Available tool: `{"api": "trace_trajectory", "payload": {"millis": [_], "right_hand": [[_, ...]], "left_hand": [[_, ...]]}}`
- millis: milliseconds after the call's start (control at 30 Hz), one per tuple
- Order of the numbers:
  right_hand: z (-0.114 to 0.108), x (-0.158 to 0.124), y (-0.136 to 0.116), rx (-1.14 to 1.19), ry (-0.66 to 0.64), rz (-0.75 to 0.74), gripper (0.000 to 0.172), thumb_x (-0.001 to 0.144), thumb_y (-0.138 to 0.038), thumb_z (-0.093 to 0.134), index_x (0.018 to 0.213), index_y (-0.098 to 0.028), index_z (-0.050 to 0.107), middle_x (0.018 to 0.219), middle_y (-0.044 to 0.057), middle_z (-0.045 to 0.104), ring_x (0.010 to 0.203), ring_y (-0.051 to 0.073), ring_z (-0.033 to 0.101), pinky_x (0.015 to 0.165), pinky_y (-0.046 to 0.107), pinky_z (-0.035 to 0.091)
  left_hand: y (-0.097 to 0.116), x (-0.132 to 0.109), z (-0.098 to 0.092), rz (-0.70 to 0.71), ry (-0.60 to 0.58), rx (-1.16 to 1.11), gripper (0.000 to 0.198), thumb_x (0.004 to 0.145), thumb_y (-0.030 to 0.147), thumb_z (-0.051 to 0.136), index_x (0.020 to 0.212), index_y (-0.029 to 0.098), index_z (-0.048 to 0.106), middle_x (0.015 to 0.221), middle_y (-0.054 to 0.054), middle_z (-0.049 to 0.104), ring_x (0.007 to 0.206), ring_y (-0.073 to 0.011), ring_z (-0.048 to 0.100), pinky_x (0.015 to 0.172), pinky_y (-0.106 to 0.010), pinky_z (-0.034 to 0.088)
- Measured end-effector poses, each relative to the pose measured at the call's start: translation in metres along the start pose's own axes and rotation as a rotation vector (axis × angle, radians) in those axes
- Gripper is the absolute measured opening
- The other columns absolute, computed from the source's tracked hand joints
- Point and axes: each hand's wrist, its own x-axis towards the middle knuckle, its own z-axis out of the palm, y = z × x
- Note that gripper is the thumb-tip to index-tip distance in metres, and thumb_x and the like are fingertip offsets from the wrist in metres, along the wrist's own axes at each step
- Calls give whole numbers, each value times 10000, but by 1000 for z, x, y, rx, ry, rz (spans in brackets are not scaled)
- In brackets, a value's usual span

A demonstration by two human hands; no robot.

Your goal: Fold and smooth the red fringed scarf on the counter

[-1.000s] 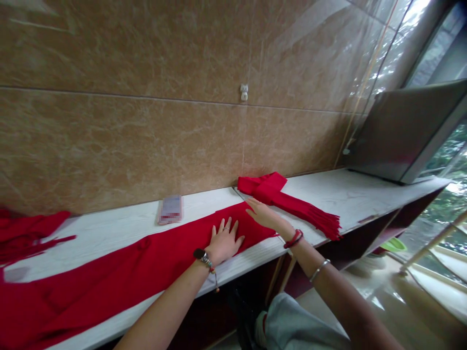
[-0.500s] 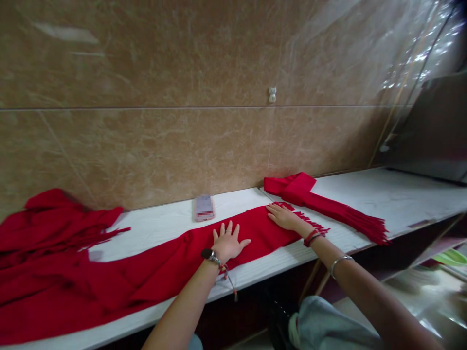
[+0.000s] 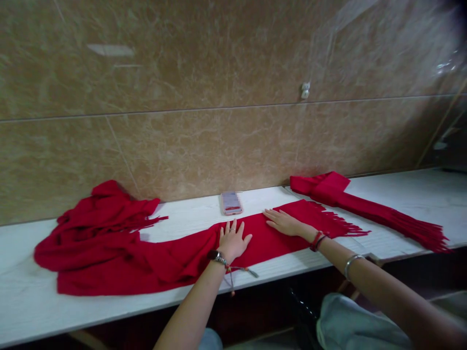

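A long red fringed scarf (image 3: 153,255) lies stretched along the white counter (image 3: 189,218), bunched in a heap at its left end. My left hand (image 3: 233,240) rests flat on the scarf's middle, fingers spread. My right hand (image 3: 286,222) lies flat on the scarf a little further right, fingers stretched out, near the fringed end (image 3: 339,224). Neither hand grips anything.
A second red scarf (image 3: 365,206), folded with a fringed tail, lies on the counter at the right. A phone in a pink case (image 3: 231,202) sits by the brown tiled wall (image 3: 219,97). The counter's front edge runs just under my wrists.
The view has swung left, showing the scarf's bunched left end. Both hands stay flat on the scarf; the right hand has slid a little toward the left one.
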Motion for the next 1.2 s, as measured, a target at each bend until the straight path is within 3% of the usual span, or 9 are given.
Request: {"api": "trace_trajectory", "payload": {"millis": [133, 333, 467, 567, 733, 833, 933, 1100, 1200], "right_hand": [[-2, -9, 29, -23, -26, 33, 472, 920, -343, 252, 1323, -133, 380, 1371, 146, 372, 1272, 244, 307, 999, 465, 311], [-11, -33, 84, -76, -54, 289, 447, 906, -290, 274, 1303, -135, 408, 1361, 146, 386, 1260, 257, 328, 991, 484, 313], [-16, -36, 97, -96, -28, 353, 427, 901, -280, 288, 1275, -147, 445, 1329, 154, 430, 1247, 270, 350, 978, 477, 338], [-20, -24, 75, -75, 10, 255, 456, 911, -323, 272, 1293, -120, 418, 1364, 150, 384, 1276, 243, 302, 1018, 429, 304], [-23, -2, 6, 110, 20, -89, 520, 915, -389, 271, 1317, -79, 381, 1376, 160, 361, 1284, 229, 288, 1044, 396, 269], [-22, -1, -15, 142, -66, -116, 516, 914, -402, 274, 1333, -114, 361, 1371, 145, 373, 1274, 250, 307, 1024, 466, 275], [-25, -2, -17, 116, -119, -101, 505, 908, -389, 307, 1334, -122, 361, 1382, 147, 353, 1278, 270, 294, 1009, 490, 285], [-40, 6, -33, 100, -89, -101, 501, 888, -351, 377, 1302, -71, 401, 1357, 195, 374, 1264, 297, 312, 1005, 475, 302], [-44, 18, -66, 165, 9, -185, 524, 884, -345, 388, 1317, -51, 373, 1377, 194, 342, 1284, 279, 275, 1029, 431, 284]], "left_hand": [[-1, 2, -3, -3, -48, -20, 646, 867, 570, 187, 1395, 200, 234, 1466, -94, 134, 1329, -306, 105, 1047, -501, 129], [-3, 5, -1, -15, -53, -12, 638, 865, 571, 179, 1398, 224, 221, 1470, -67, 115, 1333, -296, 90, 1046, -501, 132], [-2, 6, 2, -35, -39, 5, 622, 869, 558, 185, 1401, 236, 217, 1468, -54, 121, 1336, -283, 94, 1051, -488, 127], [-4, 7, 3, -37, -28, 23, 614, 874, 547, 196, 1398, 227, 232, 1465, -62, 139, 1335, -280, 106, 1053, -473, 133], [-3, 7, 5, -32, -10, 47, 592, 885, 520, 221, 1394, 219, 245, 1461, -69, 160, 1335, -275, 107, 1053, -474, 131], [0, 6, 3, -26, -22, 47, 588, 888, 514, 238, 1392, 212, 248, 1459, -79, 167, 1334, -273, 120, 1053, -473, 133], [-9, 3, -8, -6, -2, 75, 567, 878, 500, 304, 1371, 221, 301, 1459, -80, 172, 1330, -284, 132, 1048, -478, 140], [-78, -12, -45, -237, 101, 155, 452, 893, 358, 314, 1320, 231, 385, 1409, -86, 315, 1281, -280, 287, 1003, -495, 234], [-127, -29, -56, -325, 7, 150, 422, 832, 307, 428, 1230, 182, 495, 1292, -105, 481, 1181, -247, 440, 960, -366, 334]]}}
